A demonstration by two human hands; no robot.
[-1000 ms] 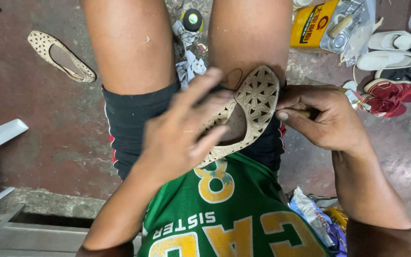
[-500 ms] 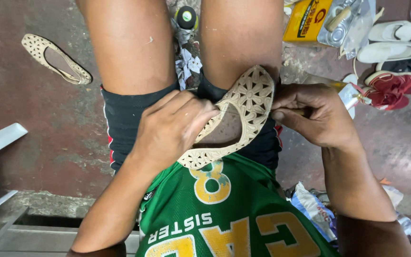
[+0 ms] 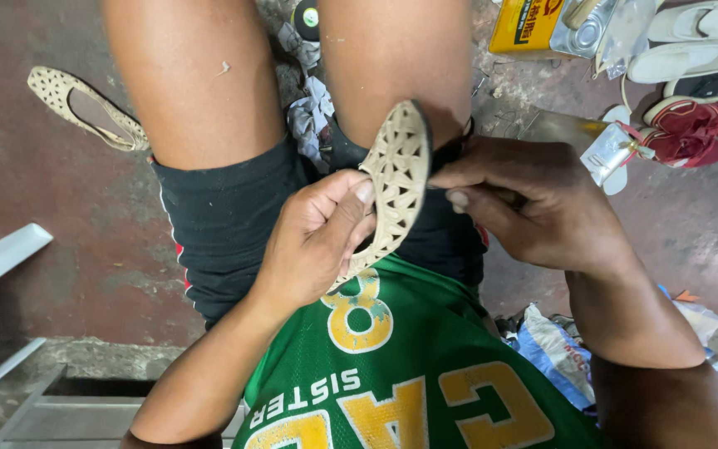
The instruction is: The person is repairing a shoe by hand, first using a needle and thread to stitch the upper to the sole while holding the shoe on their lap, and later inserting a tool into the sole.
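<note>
Far left on the reddish floor (image 3: 60, 274): a lone beige cut-out flat shoe (image 3: 85, 108), lying on its side just beside the left thigh, well apart from both hands. Lower left: pale metal bars (image 3: 10, 258), partly out of frame. Between the knees: crumpled grey rags (image 3: 309, 116) and a small dark round lid (image 3: 307, 17) at the top edge.

At centre, over the lap in black shorts (image 3: 226, 224) and above a green jersey (image 3: 409, 374): left hand (image 3: 313, 241), grip closed around a second beige perforated flat shoe (image 3: 392, 183), thumb pressed on its patterned upper, fingers curled behind it. Shoe held on edge, tilted, toe end up near the right knee, heel end down toward the jersey.

Just right of it: right hand (image 3: 533, 208), fingertips pinched shut against the shoe's dark edge; whether anything thin sits between those fingers, cannot tell.

Further right on the floor: a yellow tin can (image 3: 533, 25), clear plastic wrapping (image 3: 617, 33), white sandals (image 3: 691, 41), red sandals (image 3: 695, 125), and crumpled blue-and-white plastic bags (image 3: 558, 349) below the right forearm.
</note>
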